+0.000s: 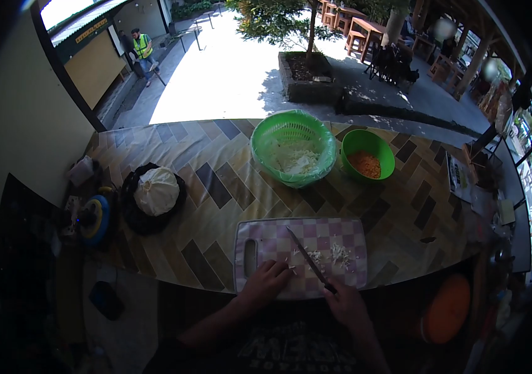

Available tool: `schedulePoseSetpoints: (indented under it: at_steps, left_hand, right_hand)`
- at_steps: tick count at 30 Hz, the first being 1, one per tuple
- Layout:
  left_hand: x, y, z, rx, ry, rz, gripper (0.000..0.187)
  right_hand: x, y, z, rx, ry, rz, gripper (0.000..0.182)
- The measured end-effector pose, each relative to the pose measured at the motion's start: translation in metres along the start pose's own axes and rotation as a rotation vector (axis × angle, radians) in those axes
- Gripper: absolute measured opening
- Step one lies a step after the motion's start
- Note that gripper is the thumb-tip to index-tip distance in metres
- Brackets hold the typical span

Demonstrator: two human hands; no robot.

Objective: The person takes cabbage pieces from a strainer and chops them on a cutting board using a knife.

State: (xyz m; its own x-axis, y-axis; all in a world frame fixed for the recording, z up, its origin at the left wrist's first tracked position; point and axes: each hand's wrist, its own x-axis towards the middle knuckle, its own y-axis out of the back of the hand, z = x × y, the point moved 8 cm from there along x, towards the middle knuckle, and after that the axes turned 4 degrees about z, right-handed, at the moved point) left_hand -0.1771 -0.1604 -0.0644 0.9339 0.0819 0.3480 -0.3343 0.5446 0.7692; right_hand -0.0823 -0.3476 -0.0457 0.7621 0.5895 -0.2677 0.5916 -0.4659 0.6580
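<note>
My right hand (345, 302) is wrapped round the dark handle of a knife (307, 256), whose blade slants up and left over a pink and white checkered cutting board (266, 234). Small piles of pale chopped pieces (340, 256) lie to the right of the blade, and a few more lie around it. On the board's lower left, my left hand (268, 280) rests with curled fingers beside a few pale bits; what is under the fingers is hidden.
Behind the board stand a green basket (264, 163) lined with plastic, holding pale shreds, and a green bowl (385, 148) with orange bits. A white bundle (157, 191) in black plastic sits left. An orange round object (446, 308) is lower right. A person in a vest stands outside.
</note>
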Motion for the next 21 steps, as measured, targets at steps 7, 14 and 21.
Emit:
schedulePoseSetpoints:
  at_steps: [7,14,21]
  left_hand:
    - [0.003,-0.003,-0.002,-0.018,0.042,0.031,0.032]
    - [-0.002,0.006,0.005,-0.018,0.054,0.159,0.024]
    - [-0.004,0.005,0.000,-0.012,0.107,0.154,0.025]
  right_hand:
    - [0.000,-0.001,-0.005,-0.007,0.121,0.050,0.035]
    - [-0.004,-0.014,-0.001,-0.041,0.066,-0.013,0.033]
    - [-0.015,-0.028,-0.024,-0.373,0.129,-0.148,0.028]
